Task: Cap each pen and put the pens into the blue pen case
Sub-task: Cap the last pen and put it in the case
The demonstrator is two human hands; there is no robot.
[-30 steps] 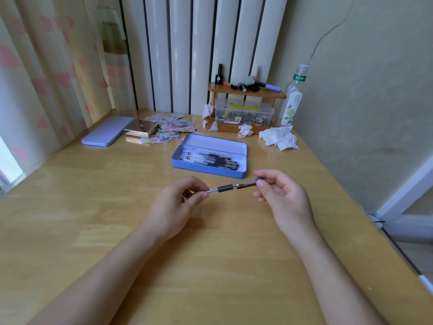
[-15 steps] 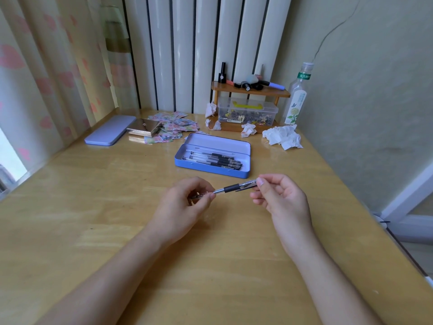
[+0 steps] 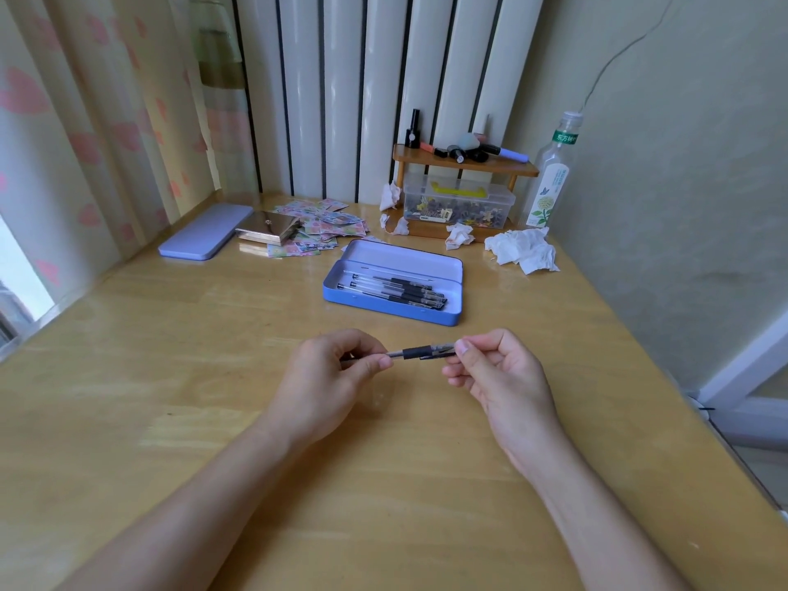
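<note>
Left hand (image 3: 328, 373) and right hand (image 3: 494, 368) pinch opposite ends of one pen (image 3: 420, 351), near the open blue pen case (image 3: 394, 307) on the tabletop (image 3: 170, 377).

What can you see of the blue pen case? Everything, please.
The blue pen case is a shallow rectangular tin, metal by its look, with rounded corners, blue walls and a pale lilac inside. It lies open and flat on the wooden table, beyond both hands, neither touching it. Several capped pens with clear barrels and black grips lie side by side in it, lengthwise. No lid is attached; a matching lilac piece lies apart at far left.
</note>
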